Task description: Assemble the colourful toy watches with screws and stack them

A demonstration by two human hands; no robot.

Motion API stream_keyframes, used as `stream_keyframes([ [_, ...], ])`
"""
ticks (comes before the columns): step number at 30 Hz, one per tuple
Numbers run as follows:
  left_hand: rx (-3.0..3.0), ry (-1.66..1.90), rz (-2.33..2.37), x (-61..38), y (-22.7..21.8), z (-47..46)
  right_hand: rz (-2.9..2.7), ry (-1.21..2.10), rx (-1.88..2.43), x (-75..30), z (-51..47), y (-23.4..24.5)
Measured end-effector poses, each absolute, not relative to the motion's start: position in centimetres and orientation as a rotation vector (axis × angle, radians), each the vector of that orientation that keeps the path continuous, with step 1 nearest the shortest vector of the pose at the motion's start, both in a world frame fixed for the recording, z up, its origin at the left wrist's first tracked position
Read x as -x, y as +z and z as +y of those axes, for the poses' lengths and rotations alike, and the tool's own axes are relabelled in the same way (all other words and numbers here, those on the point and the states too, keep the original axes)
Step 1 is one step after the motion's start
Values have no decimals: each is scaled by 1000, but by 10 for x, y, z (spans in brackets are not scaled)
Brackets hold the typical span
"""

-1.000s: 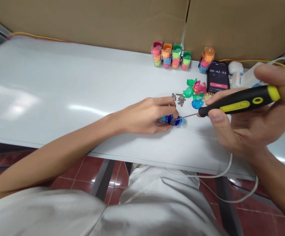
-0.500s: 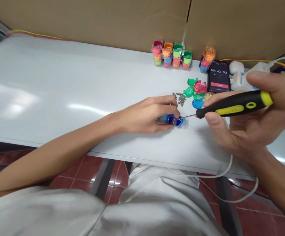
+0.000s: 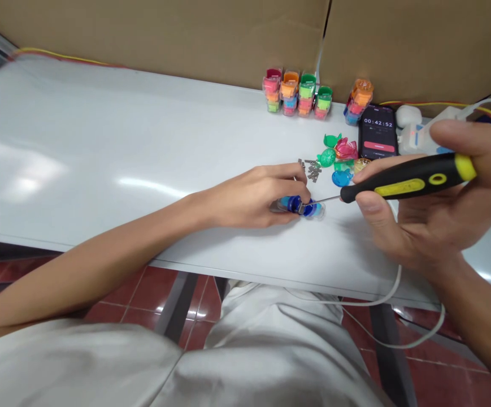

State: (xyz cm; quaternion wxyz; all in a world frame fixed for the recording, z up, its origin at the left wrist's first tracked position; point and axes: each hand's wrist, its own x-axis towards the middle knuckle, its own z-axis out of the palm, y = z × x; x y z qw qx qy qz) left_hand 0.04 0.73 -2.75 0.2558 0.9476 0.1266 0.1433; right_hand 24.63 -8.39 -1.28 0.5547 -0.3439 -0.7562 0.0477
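My left hand [image 3: 249, 198] rests near the table's middle, pinching a small blue translucent plastic piece with a metal part [image 3: 300, 207]. My right hand [image 3: 423, 198] grips a black-and-yellow precision screwdriver [image 3: 410, 182], and its thin steel shaft [image 3: 330, 199] reaches left to the blue piece. The fingers of my left hand hide part of that piece. Just above it lies a scatter of small metal parts [image 3: 312, 169], with loose green, pink and blue plastic pieces [image 3: 342, 164] beside them.
Several stacks of coloured plastic pieces [image 3: 296, 93] stand against cardboard [image 3: 186, 34] at the back of the white table [image 3: 101, 169]. A phone showing a timer [image 3: 378, 131] lies beside them. White cables [image 3: 381, 299] hang over the front edge.
The screwdriver has tilted slightly, with its handle lower, and my right hand has shifted a little. The blue piece stays in my left hand, and the view has moved slightly.
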Motion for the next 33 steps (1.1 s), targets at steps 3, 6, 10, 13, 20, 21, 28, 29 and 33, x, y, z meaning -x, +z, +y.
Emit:
stream_keyframes([
  [3, -2574, 385, 348, -1, -27, 7, -1789, 164, 831, -246, -86, -12],
  [6, -2582, 375, 352, -1, -27, 7, -1779, 193, 892, -245, -88, -11],
  [10, -2588, 368, 358, -1, -26, 7, -1778, 163, 894, -243, -87, -9],
  [13, -2577, 371, 352, -1, -26, 7, -1763, 104, 901, -244, -85, -8],
  [20, -2584, 374, 362, -1, -27, 6, -1802, 10, 838, -245, -81, -7],
  [21, -2586, 373, 363, -1, -28, 6, -1797, -4, 804, -245, -81, -8],
  [28, -2614, 376, 361, -1, -29, 6, -1790, 140, 860, -247, -84, -13],
  [29, -2615, 376, 357, -1, -29, 6, -1788, 143, 864, -248, -84, -14],
  [33, -2599, 374, 362, -2, -29, 5, -1825, 156, 900, -251, -84, -21],
])
